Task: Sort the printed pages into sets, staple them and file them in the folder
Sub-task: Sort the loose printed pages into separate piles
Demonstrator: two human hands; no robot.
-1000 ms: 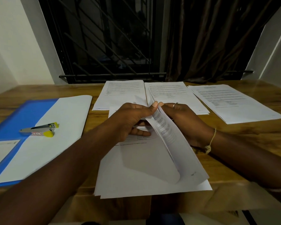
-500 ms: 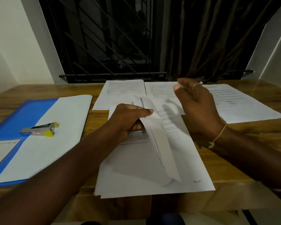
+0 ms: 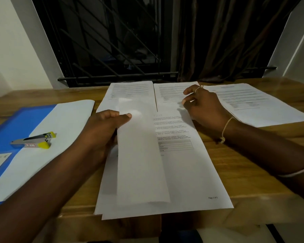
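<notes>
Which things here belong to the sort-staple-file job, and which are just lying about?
Job: page stack, lifted pages in left hand, left pile, middle pile, right pile, stapler, blue folder.
Just there: curtain, window bars.

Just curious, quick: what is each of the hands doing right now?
Left hand: grips the lifted pages.
Right hand: loosely curled, holds nothing.

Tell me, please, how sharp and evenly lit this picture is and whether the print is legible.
Head view: dim warm light, window black; the lifted sheet in the left hand is blurred; the right hand throws a soft shadow on the stack; body text is unreadable.
</notes>
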